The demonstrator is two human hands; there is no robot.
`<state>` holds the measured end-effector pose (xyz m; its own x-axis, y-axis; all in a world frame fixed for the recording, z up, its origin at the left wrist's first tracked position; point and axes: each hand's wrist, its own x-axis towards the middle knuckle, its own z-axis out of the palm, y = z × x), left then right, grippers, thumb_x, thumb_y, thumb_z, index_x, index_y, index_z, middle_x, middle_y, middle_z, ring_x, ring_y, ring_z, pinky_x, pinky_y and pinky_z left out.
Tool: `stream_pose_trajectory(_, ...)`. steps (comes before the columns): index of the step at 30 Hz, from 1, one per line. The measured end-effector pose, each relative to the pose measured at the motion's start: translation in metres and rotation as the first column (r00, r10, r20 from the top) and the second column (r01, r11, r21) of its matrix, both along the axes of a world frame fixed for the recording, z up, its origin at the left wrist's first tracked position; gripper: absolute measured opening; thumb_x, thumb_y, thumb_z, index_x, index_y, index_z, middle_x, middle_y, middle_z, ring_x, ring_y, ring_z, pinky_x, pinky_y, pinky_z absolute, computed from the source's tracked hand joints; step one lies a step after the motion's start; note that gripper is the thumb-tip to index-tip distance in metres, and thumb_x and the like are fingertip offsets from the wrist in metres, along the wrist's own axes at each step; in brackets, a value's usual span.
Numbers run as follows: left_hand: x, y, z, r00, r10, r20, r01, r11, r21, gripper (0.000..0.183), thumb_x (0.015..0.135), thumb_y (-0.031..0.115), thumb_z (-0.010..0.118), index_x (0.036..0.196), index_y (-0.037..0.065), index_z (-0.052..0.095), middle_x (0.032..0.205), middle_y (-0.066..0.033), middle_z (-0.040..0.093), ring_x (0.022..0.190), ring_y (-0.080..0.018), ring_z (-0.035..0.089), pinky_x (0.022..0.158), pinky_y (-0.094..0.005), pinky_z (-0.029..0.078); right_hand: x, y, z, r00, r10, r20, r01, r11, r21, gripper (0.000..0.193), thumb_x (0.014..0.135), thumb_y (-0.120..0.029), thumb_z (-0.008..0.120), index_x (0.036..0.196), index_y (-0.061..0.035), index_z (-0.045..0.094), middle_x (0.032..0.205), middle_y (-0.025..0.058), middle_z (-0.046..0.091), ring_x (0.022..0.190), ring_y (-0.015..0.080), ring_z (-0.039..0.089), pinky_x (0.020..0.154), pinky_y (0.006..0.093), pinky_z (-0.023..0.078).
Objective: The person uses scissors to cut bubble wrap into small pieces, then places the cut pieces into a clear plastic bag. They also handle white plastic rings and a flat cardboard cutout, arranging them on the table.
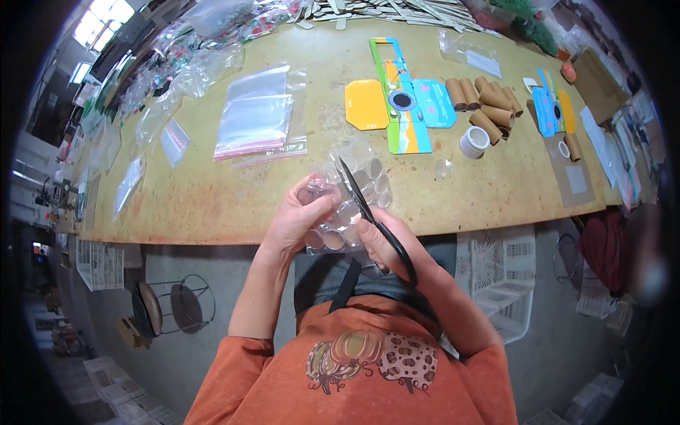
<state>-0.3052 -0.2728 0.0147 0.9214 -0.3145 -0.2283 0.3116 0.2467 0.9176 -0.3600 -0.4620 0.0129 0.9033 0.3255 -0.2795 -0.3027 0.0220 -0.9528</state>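
Note:
My left hand [301, 216] pinches a clear plastic sheet of molded round discs [334, 241] by its left side, over the table's near edge. In my right hand [397, 241] is a pair of black-handled scissors [363, 205], fingers wrapped around the handles. The blades point away from me and lie across the sheet, slightly apart. Part of the sheet is hidden behind my hands. Just beyond, to the right, a single clear disc [443, 168] rests on the table.
Clear zip bags [255, 113] lie left of a colorful flat cardboard cutout [402, 100]. Brown cardboard tubes [492, 113] and a stack of white rings [474, 143] stand to its right. Crumpled plastic [184, 78] fills the far left. A white crate [499, 276] sits below the table.

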Motion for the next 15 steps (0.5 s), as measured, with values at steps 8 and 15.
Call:
stream_pose_trajectory(8, 0.003, 0.008, 0.009, 1.0, -0.013, -0.003, 0.013, 0.999, 0.038, 0.02, 0.087, 0.009, 0.067, 0.105, 0.006, 0.06, 0.089, 0.0017, 0.064, 0.076, -0.0049, 0.058, 0.061, -0.0198, 0.045, 0.005, 0.004, 0.002, 0.995, -0.024, 0.094, 0.04, 0.984, -0.173, 0.048, 0.088, -0.049, 0.062, 0.091, -0.0018, 0.059, 0.069, 0.0099, 0.059, 0.067, 0.0155, 0.055, 0.064, 0.0324, 0.047)
stream_pose_trajectory(15, 0.022, 0.009, 0.011, 0.996, 0.037, 0.087, -0.043, 0.997, 0.062, 0.016, 0.088, 0.012, 0.067, 0.102, 0.005, 0.063, 0.087, 0.0007, 0.064, 0.075, -0.0062, 0.059, 0.062, -0.0207, 0.047, 0.012, 0.004, 0.018, 0.972, 0.079, 0.221, 0.028, 0.895, -0.445, 0.052, 0.084, -0.051, 0.066, 0.095, -0.0009, 0.058, 0.073, 0.0208, 0.063, 0.077, 0.0386, 0.065, 0.069, 0.0417, 0.049)
